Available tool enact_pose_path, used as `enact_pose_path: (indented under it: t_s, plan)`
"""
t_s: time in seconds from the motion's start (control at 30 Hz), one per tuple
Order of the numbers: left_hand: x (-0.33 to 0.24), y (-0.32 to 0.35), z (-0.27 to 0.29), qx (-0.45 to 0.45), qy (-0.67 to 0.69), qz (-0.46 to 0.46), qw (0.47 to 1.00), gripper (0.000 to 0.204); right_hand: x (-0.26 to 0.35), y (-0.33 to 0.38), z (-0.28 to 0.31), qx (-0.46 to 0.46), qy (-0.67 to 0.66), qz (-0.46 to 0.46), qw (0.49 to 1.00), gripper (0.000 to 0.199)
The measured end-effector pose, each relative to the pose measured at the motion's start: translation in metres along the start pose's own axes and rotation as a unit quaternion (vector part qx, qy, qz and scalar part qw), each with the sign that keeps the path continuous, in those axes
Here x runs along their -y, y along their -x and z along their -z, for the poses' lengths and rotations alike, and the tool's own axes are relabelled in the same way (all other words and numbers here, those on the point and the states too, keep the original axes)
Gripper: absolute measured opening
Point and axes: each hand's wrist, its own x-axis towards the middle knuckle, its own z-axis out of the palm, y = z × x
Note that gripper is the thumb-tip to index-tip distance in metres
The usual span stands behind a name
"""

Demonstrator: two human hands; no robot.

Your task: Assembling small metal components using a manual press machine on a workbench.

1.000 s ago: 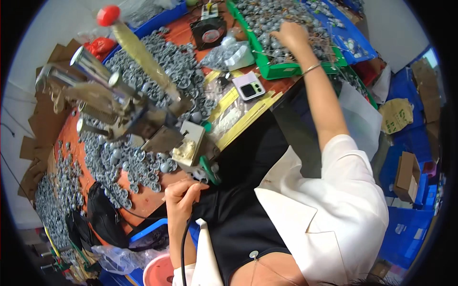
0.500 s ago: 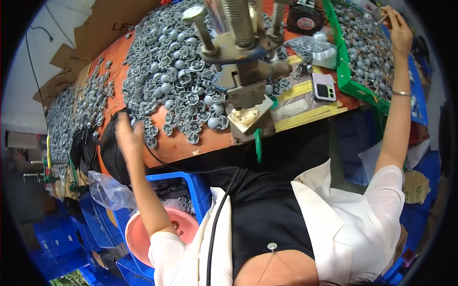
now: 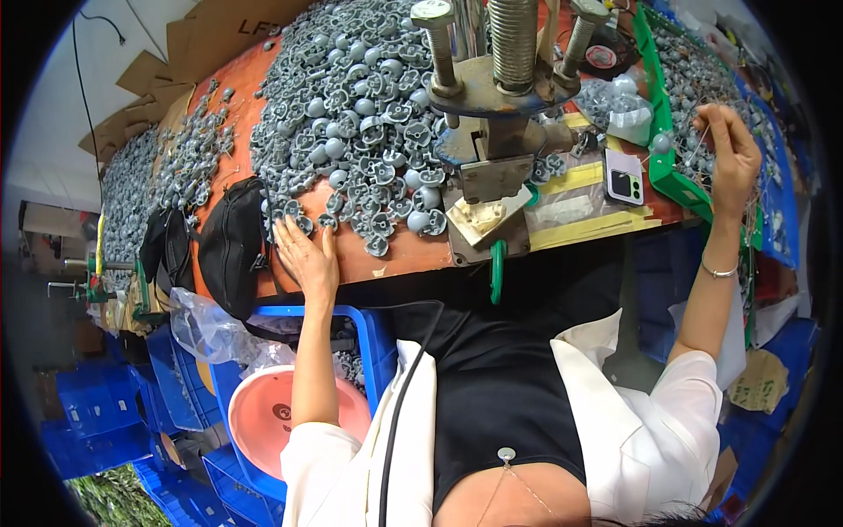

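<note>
The left hand is laid flat, fingers spread and released, on the near edge of the orange table, its fingertips touching the heap of grey metal parts just beside a black bag. The right hand is raised over the green tray at the table's right edge, fingers pinched on what seems a thin wire.

Bright, even light falls from above, strongest toward eleven o'clock on the pale wall. Shadows are soft and the centre is sharp. Fisheye bending grows outward, with a black rim and slight blur near three o'clock.
</note>
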Motion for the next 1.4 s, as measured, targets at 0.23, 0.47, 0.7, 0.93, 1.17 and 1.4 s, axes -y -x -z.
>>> enact_pose_path:
  t_s: [0.23, 0.47, 0.7, 0.93, 1.17, 1.4]
  plan:
    - [0.025, -0.027, -0.009, -0.007, -0.045, 0.033, 0.998, 0.07, 0.007, 0.019, -0.011, 0.049, -0.03, 0.021, 0.998, 0.013]
    - [0.032, -0.061, -0.018, -0.02, 0.111, 0.057, 0.992, 0.063, 0.004, 0.034, -0.015, 0.063, -0.035, 0.021, 0.997, 0.012]
    - [-0.012, -0.076, -0.051, -0.089, 0.238, 0.14, 0.957, 0.07, 0.033, 0.048, -0.007, 0.089, 0.007, 0.039, 0.995, 0.01]
    - [-0.04, -0.08, -0.041, -0.044, 0.283, 0.123, 0.95, 0.068, 0.064, 0.058, -0.023, 0.03, 0.136, 0.107, 0.984, 0.004]
    - [-0.085, 0.002, 0.012, 0.057, 0.194, -0.051, 0.978, 0.086, 0.068, 0.087, -0.02, 0.106, -0.311, -0.045, 0.943, 0.04]
    - [-0.095, -0.008, -0.002, 0.063, 0.104, -0.134, 0.983, 0.093, 0.077, 0.111, -0.056, 0.13, -0.392, -0.126, 0.902, 0.033]
